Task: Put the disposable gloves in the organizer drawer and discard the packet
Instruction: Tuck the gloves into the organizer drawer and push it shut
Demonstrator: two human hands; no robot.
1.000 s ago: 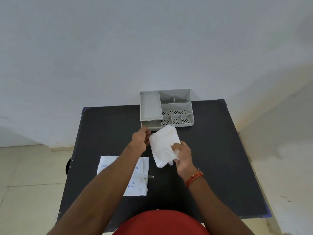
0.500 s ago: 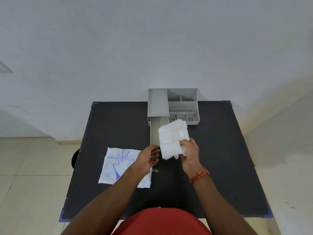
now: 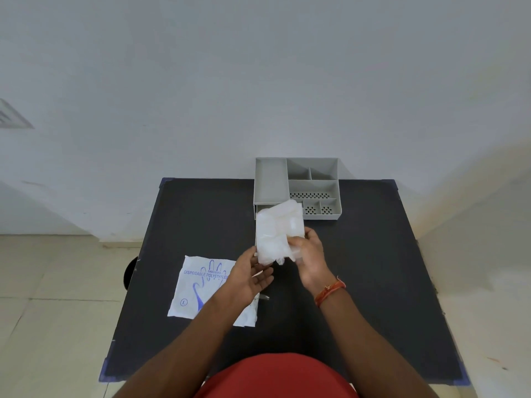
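Observation:
A grey organizer (image 3: pixel 298 185) stands at the table's far edge, with its drawer (image 3: pixel 260 209) pulled out toward me from the lower left. My right hand (image 3: pixel 309 252) grips a folded stack of translucent disposable gloves (image 3: pixel 277 229) and holds it over the drawer, hiding most of it. My left hand (image 3: pixel 251 275) is palm up with its fingers apart, its fingertips touching the lower left corner of the stack. The white glove packet (image 3: pixel 198 285) with blue print lies flat on the table, partly under my left forearm.
The black table (image 3: pixel 373 268) stands against a white wall, with tiled floor to the left and right. A small dark object (image 3: pixel 264 297) lies next to the packet's right edge. A dark round thing (image 3: pixel 130 272) shows below the table's left edge.
My left hand pulled the drawer out toward me, let it go and came up under the gloves. My right hand moved the gloves left over the drawer.

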